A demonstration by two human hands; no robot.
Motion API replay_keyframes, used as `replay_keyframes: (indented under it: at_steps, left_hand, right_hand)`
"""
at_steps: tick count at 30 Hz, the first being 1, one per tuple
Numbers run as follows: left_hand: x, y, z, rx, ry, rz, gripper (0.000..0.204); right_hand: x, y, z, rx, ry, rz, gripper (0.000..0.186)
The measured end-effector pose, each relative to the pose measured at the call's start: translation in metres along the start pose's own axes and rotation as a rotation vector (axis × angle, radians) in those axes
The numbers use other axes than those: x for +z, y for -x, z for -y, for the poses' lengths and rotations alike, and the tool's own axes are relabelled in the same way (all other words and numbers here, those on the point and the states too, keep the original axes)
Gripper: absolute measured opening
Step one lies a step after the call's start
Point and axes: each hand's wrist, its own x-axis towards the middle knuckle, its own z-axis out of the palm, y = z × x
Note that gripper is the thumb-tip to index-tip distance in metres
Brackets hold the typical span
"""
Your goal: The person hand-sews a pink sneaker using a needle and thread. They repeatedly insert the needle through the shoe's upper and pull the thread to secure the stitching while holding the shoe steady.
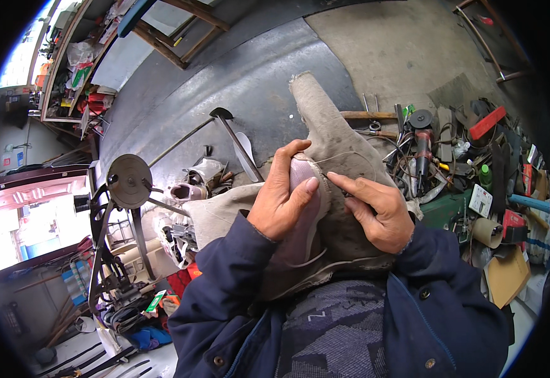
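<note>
A pale pink shoe (300,217) lies on my lap with its sole edge turned to the right. My left hand (284,192) is wrapped round its upper end, thumb pressed on the pink face. Beside that edge is my right hand (381,211), index finger stretched to the rim and the other fingers curled; whatever they hold is hidden. A thin light thread (350,153) loops from the shoe's tip over toward my right hand. Under both hands a worn beige-grey cloth (331,123) covers my lap, with a long flap reaching forward.
A hand-wheel sewing machine (130,181) stands at the left. Near it another pinkish shoe (186,191) rests among scraps. At the right lie an angle grinder (423,148), a wooden-handled tool (369,115) and a cardboard piece (507,277). A wooden stool (180,38) stands at the back.
</note>
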Motion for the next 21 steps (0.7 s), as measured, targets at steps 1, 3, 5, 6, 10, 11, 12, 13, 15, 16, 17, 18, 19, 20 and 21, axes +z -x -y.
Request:
replay_keyframes:
  at_steps: [1,3,5,6,10,11,12,13,15,16,17,18,19,20,21]
  left_hand:
    - [0.0,0.0,0.001,0.01,-0.012,-0.003,0.065]
    - [0.0,0.0,0.001,-0.007,0.0,-0.003,0.065]
    - [0.0,0.0,0.001,-0.014,0.0,-0.009,0.065]
    - [0.0,0.0,0.0,-0.014,-0.001,-0.01,0.065]
    - [0.001,-0.002,-0.005,0.004,0.006,-0.007,0.063]
    - [0.003,0.0,-0.008,-0.029,0.098,0.011,0.062]
    - [0.002,-0.002,-0.01,-0.093,0.139,0.032,0.061]
    - [0.003,-0.003,-0.012,-0.042,0.138,0.031,0.06]
    - [0.003,-0.007,-0.012,-0.034,0.083,0.045,0.063]
    - [0.002,-0.008,-0.012,-0.023,0.055,0.038,0.064]
    - [0.002,-0.01,-0.011,-0.024,0.037,0.045,0.066]
    - [0.001,-0.011,-0.01,-0.028,0.021,0.06,0.065]
    - [0.0,-0.011,-0.009,-0.034,-0.003,0.068,0.065]
    - [-0.001,-0.011,-0.008,-0.031,-0.034,0.068,0.065]
    - [-0.002,-0.012,-0.007,-0.01,-0.058,0.082,0.063]
  right_hand:
    - [-0.001,0.0,0.0,0.002,0.009,0.009,0.053]
    - [-0.001,-0.001,-0.001,0.006,0.011,0.021,0.053]
    - [-0.002,-0.001,-0.003,0.015,0.003,0.024,0.053]
    - [-0.002,-0.001,-0.003,-0.006,0.0,0.026,0.052]
    - [0.001,-0.002,-0.01,-0.107,0.073,-0.024,0.054]
    - [0.002,-0.002,-0.011,-0.113,0.05,-0.033,0.054]
    - [0.002,-0.003,-0.012,-0.124,0.02,-0.04,0.054]
    - [0.001,-0.003,-0.012,-0.119,0.024,-0.041,0.053]
    - [-0.002,-0.008,-0.01,-0.112,0.027,-0.033,0.049]
    - [-0.006,-0.01,-0.008,-0.106,0.062,-0.006,0.047]
    - [-0.013,-0.015,-0.006,-0.09,0.098,0.04,0.045]
    - [-0.02,-0.02,-0.004,-0.059,0.142,0.093,0.044]
    - [-0.026,-0.026,-0.001,-0.031,0.132,0.098,0.037]
    - [-0.034,-0.033,0.002,-0.027,0.127,0.147,0.035]
    - [-0.043,-0.041,0.004,-0.006,0.137,0.21,0.033]
